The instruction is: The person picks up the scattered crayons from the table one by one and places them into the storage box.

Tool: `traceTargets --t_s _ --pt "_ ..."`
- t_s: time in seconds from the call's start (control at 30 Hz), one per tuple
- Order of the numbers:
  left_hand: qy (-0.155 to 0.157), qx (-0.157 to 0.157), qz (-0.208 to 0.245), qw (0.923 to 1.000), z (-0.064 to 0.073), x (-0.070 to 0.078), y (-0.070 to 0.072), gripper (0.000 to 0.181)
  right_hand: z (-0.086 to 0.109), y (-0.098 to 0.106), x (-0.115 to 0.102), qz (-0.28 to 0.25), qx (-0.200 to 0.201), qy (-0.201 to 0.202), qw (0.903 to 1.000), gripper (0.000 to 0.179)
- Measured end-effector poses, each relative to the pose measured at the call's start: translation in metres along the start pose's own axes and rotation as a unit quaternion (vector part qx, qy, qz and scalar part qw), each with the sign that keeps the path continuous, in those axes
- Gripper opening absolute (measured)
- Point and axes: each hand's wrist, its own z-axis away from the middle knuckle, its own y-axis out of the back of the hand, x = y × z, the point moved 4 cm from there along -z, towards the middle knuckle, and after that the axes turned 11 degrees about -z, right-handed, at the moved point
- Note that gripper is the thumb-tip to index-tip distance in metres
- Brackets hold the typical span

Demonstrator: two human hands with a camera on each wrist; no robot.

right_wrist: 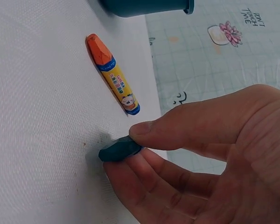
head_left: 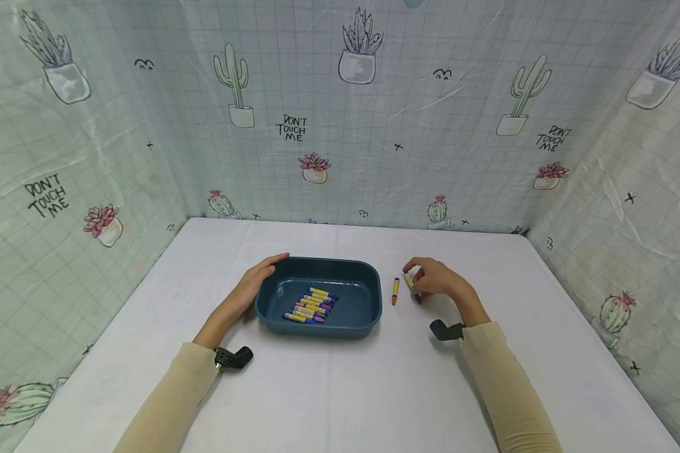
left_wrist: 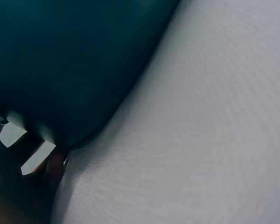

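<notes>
A dark blue tray (head_left: 351, 327) stands on the white table with several yellow-wrapped crayons (head_left: 311, 307) lying in it. My left hand (head_left: 249, 289) rests along the tray's left side, its fingers stretched toward the far left corner. In the left wrist view the fingers (left_wrist: 30, 149) lie against the tray's outer wall (left_wrist: 74, 70). To the right of the tray, my right hand (head_left: 435, 277) pinches a dark green crayon (right_wrist: 119, 149) between thumb and fingers, its green tip close over the tabletop. An orange crayon (right_wrist: 113, 74) with a yellow wrapper lies between that hand and the tray.
White cloth covers the table (head_left: 328, 390). A cactus-print curtain (head_left: 340, 138) hangs behind it and along both sides. Each wrist wears a black camera mount, the left one (head_left: 235, 358) in front of the tray and the right one (head_left: 446, 330) over the table.
</notes>
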Motion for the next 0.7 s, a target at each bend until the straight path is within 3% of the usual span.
traceTargets --t_s 0.7 --pt "-0.001 -0.004 0.0 1.0 0.0 0.001 0.0 0.048 0.007 0.01 -0.018 -0.001 0.033 0.063 0.9975 0.057"
